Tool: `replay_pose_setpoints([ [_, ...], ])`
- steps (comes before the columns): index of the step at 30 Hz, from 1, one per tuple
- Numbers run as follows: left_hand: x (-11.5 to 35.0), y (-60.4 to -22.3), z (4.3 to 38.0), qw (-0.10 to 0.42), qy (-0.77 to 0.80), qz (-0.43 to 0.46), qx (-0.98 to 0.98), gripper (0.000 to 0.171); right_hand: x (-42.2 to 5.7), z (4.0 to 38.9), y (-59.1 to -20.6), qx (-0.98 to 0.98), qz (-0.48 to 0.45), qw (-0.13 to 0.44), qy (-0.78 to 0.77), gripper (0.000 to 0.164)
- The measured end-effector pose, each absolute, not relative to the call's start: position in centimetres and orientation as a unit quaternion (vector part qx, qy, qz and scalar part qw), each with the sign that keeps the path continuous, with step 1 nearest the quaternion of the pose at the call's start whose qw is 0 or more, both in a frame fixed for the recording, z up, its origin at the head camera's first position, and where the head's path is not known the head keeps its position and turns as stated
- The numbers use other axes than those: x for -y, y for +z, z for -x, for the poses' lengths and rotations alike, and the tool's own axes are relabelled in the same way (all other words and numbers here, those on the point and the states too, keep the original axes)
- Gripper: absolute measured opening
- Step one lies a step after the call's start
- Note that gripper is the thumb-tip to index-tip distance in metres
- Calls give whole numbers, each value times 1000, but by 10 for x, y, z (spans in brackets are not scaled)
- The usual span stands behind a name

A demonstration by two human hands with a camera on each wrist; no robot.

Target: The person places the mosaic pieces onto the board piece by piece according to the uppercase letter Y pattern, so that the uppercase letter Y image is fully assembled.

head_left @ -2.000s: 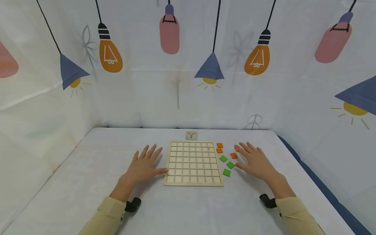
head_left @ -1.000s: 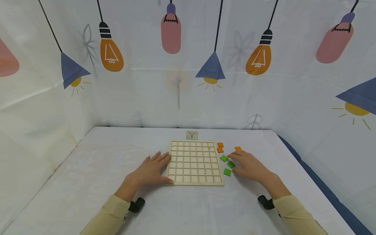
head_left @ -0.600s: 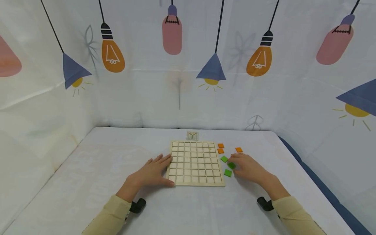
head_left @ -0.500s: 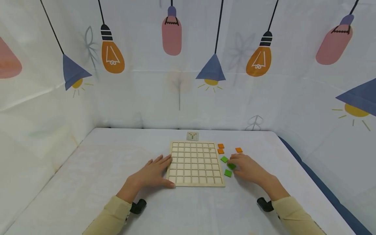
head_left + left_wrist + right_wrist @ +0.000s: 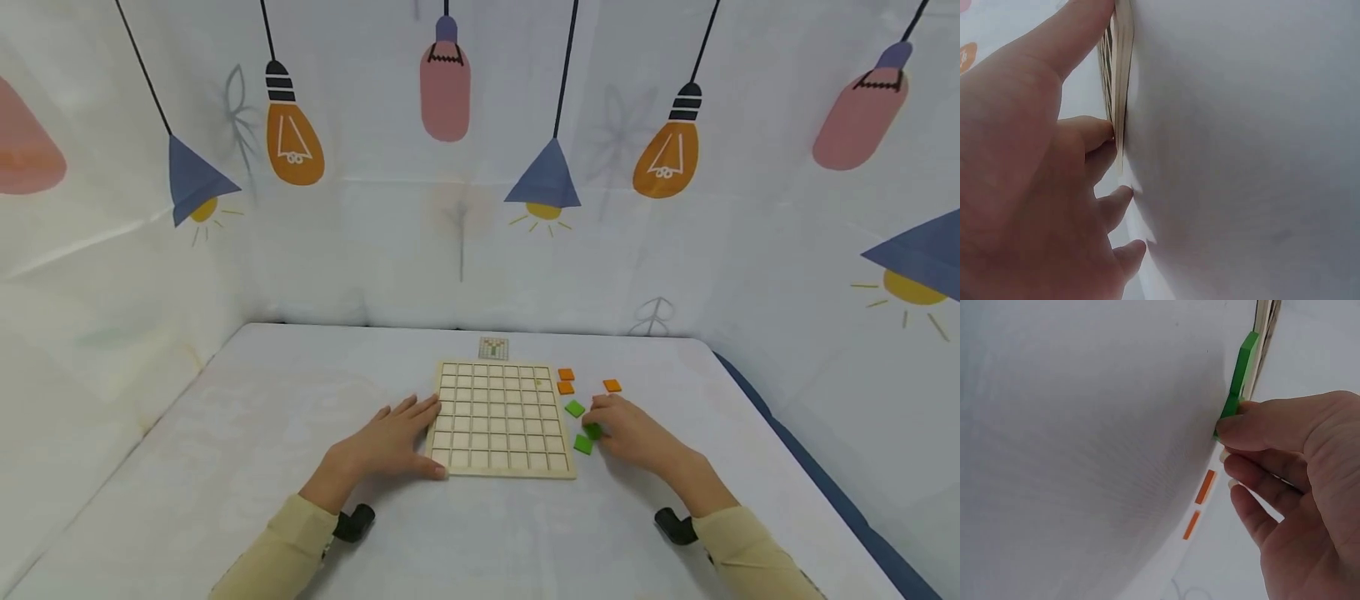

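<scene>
A wooden grid board (image 5: 498,422) lies flat on the white table. My left hand (image 5: 386,439) rests at the board's left side, fingers spread, with fingertips on the edge and the thumb at the near left corner. Right of the board, my right hand (image 5: 636,431) pinches a green tile (image 5: 1229,414) between thumb and forefinger, low over the table. Two more green tiles are close by, one farther off (image 5: 574,408) and one nearer me (image 5: 582,444). In the right wrist view the pinched tile overlaps or touches another green tile (image 5: 1244,365).
Two orange tiles (image 5: 566,374) lie by the board's far right edge. Another orange tile (image 5: 612,385) is just beyond my right hand. A small card with a grid pattern (image 5: 493,348) lies behind the board. White cloth printed with lamps (image 5: 375,250) hangs around the table.
My left hand has moved right and nearer, onto the board's edge. The right hand has come down and left from above the orange tiles and has taken hold of the middle green tile.
</scene>
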State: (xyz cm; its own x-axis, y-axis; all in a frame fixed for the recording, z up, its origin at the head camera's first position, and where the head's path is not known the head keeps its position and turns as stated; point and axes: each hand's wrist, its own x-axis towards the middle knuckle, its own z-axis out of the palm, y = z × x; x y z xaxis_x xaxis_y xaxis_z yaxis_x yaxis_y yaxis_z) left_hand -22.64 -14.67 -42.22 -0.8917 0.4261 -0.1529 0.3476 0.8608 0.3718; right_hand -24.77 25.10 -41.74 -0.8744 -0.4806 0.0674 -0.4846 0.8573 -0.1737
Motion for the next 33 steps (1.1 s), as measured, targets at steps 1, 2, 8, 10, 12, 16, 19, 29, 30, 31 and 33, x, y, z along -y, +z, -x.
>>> replay_pose_setpoints([
  [1,147,-421,227,115,170,-204,-957,110,-251,247,-417,965,-245,9,97,28],
  [2,146,-421,227,115,173,-206,-956,110,-250,246,-417,966,-238,5,101,27],
  [8,146,-420,225,114,178,-208,-955,110,-248,247,-416,970,-214,-15,116,29],
  [10,146,-419,225,113,176,-207,-956,109,-248,248,-417,970,-208,-18,124,29],
  [12,146,-418,224,113,177,-206,-956,109,-248,248,-419,970,-205,-17,132,30],
  [16,145,-417,224,113,177,-207,-955,109,-250,248,-419,968,-210,-10,137,30],
  [19,145,-416,224,114,176,-207,-956,108,-248,248,-418,968,-209,-6,137,30],
  [29,145,-416,224,114,181,-210,-954,108,-244,251,-416,967,-218,13,134,27],
  [30,145,-416,223,115,182,-209,-954,108,-243,252,-415,967,-216,12,135,26],
  [31,145,-416,224,115,182,-208,-954,108,-243,252,-415,967,-214,10,136,26],
  [33,146,-416,224,114,182,-208,-954,108,-241,252,-414,967,-215,11,139,26],
])
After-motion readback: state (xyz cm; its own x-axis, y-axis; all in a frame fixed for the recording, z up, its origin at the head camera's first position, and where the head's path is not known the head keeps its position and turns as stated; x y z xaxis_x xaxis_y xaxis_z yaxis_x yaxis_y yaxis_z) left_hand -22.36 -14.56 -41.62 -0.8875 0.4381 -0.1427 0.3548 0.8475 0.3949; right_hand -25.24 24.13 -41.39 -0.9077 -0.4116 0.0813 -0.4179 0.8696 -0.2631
